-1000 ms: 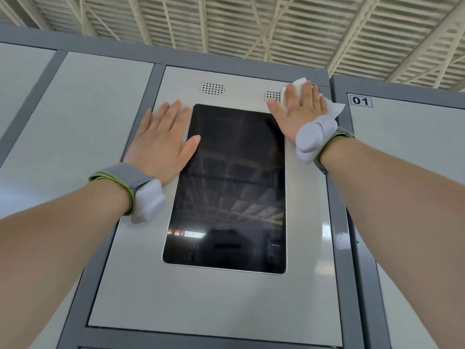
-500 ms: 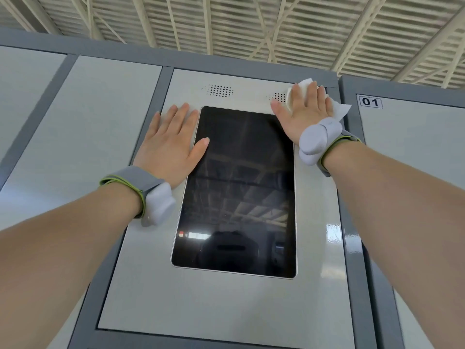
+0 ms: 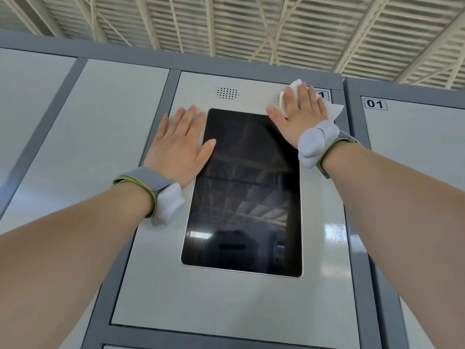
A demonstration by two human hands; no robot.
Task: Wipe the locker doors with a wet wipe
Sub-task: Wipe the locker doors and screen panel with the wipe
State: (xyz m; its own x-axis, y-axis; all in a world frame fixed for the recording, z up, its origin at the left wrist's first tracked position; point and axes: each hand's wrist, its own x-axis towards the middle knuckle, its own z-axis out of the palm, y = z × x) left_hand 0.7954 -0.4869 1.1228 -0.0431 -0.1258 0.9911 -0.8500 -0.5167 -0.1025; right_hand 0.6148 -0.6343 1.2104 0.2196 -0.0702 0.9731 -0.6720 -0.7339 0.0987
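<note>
Head view: the right hand (image 3: 300,117) lies flat, fingers spread a little, pressing a white wet wipe (image 3: 293,93) against the top right corner of the pale panel (image 3: 226,298), beside the upper right corner of the dark screen (image 3: 244,197). The wipe shows above the fingertips and to the right of the hand, where it partly covers a small number label. The left hand (image 3: 180,147) is empty and open, palm flat on the panel along the screen's left edge, its thumb resting on the glass. Each wrist carries a grey band with a pale pod: left band (image 3: 161,195), right band (image 3: 318,144). A speaker grille (image 3: 225,93) sits above the screen. Grey locker doors flank the panel; the door on the right (image 3: 415,152) bears a label reading 01 (image 3: 374,103). A ribbed metal roof (image 3: 251,23) runs overhead.
</note>
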